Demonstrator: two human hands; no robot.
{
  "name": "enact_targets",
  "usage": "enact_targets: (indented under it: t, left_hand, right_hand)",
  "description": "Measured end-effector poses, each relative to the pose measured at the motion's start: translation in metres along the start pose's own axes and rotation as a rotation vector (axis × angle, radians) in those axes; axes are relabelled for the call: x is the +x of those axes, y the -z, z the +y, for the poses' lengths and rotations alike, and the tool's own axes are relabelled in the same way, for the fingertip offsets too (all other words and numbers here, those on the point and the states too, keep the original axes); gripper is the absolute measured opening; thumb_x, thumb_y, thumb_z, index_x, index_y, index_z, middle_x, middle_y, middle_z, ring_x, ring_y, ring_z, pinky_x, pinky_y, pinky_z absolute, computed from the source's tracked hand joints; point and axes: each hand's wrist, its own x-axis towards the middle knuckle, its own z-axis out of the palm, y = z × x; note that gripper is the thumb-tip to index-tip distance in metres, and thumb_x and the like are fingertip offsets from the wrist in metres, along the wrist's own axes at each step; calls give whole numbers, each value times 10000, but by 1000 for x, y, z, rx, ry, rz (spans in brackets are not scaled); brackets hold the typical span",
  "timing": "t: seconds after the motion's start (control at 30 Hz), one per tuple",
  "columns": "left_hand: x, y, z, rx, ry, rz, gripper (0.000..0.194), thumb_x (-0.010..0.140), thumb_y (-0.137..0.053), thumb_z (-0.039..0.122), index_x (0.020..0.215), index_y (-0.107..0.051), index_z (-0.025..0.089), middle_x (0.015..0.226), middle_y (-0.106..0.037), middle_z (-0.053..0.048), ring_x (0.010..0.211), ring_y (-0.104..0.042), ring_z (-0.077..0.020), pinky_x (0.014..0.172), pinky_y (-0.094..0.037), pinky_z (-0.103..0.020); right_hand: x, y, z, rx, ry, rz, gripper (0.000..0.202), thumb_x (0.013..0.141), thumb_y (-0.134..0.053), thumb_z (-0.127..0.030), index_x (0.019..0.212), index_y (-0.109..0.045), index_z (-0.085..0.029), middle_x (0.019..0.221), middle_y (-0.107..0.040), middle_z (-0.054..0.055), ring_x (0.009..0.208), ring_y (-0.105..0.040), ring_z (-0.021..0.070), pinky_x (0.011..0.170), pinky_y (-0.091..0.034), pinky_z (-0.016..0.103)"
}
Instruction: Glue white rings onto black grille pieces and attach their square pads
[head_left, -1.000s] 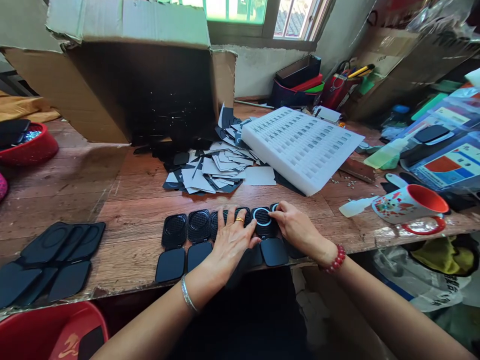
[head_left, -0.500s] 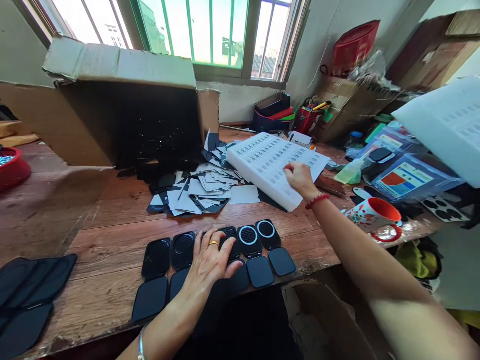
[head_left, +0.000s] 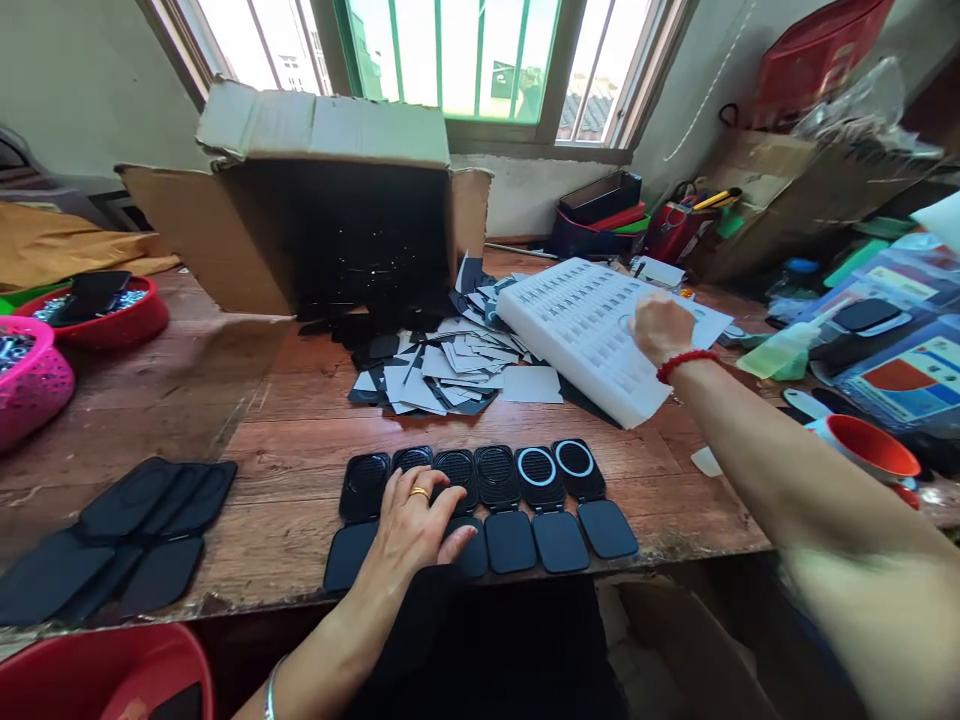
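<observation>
My left hand [head_left: 420,515], with a gold ring on it, lies with fingers apart over a row of open black flip cases [head_left: 496,475] at the table's front edge. Its fingertips touch the case bases near the left. White rings [head_left: 575,458] sit in the two rightmost cases; the others show bare dark round recesses. My right hand [head_left: 661,328] is closed, fingers curled down at the right part of a white foam tray [head_left: 637,405] with rows of small slots. Its fingertips are hidden, so what they pinch cannot be made out.
Scrap card pieces [head_left: 442,370] lie in a pile before an open cardboard box [head_left: 180,230]. More black cases [head_left: 161,510] are stacked at left, near red [head_left: 127,325] and pink baskets [head_left: 37,390]. An orange-lined mug [head_left: 870,445] stands at right.
The view has turned left, so the baskets now show at left. My right hand has gone from a visible pinch to a more curled pose over the tray. My left hand remains on the cases.
</observation>
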Motion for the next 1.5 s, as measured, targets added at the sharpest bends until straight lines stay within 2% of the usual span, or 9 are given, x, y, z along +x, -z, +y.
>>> enact_targets:
  t: [0.17, 0.27, 0.37, 0.47, 0.7, 0.87, 1.07, 1.2, 1.5]
  left_hand:
    - [1, -8, 11, 9, 42, -39, 315, 813, -711, 421, 1102, -738, 298, 1139, -653, -95, 1177, -511, -330, 1078, -355, -570]
    - [5, -11, 18, 4, 66, -71, 324, 808, -723, 471, 1109, -745, 351, 1224, -619, -99, 1216, -482, -346, 1086, -323, -605]
    - [10, -7, 22, 14, 76, -144, 338, 837, -698, 484, 1147, -736, 354, 1269, -602, -130, 1247, -466, -372, 1075, -322, -635]
    - [13, -1, 24, 24, 86, -222, 357, 853, -687, 481, 1181, -720, 345, 1286, -599, -143, 1263, -462, -381, 1067, -333, -641]
    - [16, 6, 26, 36, 90, -279, 391, 859, -665, 513, 1207, -703, 338, 1300, -587, -136, 1286, -454, -375, 1089, -315, -642]
    - [17, 6, 26, 38, 84, -297, 383, 851, -681, 498, 1196, -709, 333, 1284, -591, -141, 1285, -453, -381, 1090, -302, -653]
    - [13, -3, 22, 23, 68, -236, 387, 819, -716, 502, 1177, -719, 355, 1255, -607, -129, 1257, -458, -380, 1081, -302, -641]
    - [9, -14, 19, 37, 59, -126, 419, 756, -765, 522, 1145, -732, 368, 1222, -636, -120, 1228, -484, -377, 1085, -291, -626]
    - [-2, -7, 9, 55, 11, 17, 371, 839, -665, 477, 1173, -723, 326, 1202, -654, -120, 1220, -504, -353, 1093, -335, -566]
  right_hand:
    - [-39, 37, -30, 237, 155, 85, 133, 826, -554, -174, 916, -648, -147, 919, -685, 151, 829, -615, 246, 741, -456, 373]
    - [-90, 34, -58, 683, 223, -258, 160, 772, -600, -248, 911, -630, -175, 669, -636, 26, 540, -565, 162, 542, -462, 307]
    - [-141, 14, -83, 903, 255, -640, 176, 779, -587, -326, 862, -633, -178, 613, -615, -9, 467, -553, 130, 458, -454, 266]
    - [-172, -7, -97, 946, 213, -793, 130, 787, -555, -296, 830, -609, -185, 571, -585, -39, 446, -547, 114, 424, -443, 232]
    - [-188, -30, -100, 763, 281, -680, 116, 818, -537, -175, 777, -646, -178, 583, -613, -17, 519, -578, 138, 497, -439, 245]
    - [-191, -33, -102, 605, 402, -543, 198, 832, -546, -78, 770, -703, -181, 802, -694, 58, 793, -635, 194, 738, -464, 294]
    - [-203, -28, -100, 481, 512, -499, 216, 893, -537, -124, 842, -740, -178, 871, -652, 79, 784, -616, 189, 739, -452, 292]
    - [-179, -20, -88, 460, 520, -359, 182, 882, -554, -147, 866, -732, -184, 891, -669, 69, 776, -628, 178, 728, -465, 283]
    - [-7, -18, 7, 302, 2, 54, 191, 768, -486, -75, 677, -616, -181, 773, -674, 137, 885, -624, 291, 791, -466, 425]
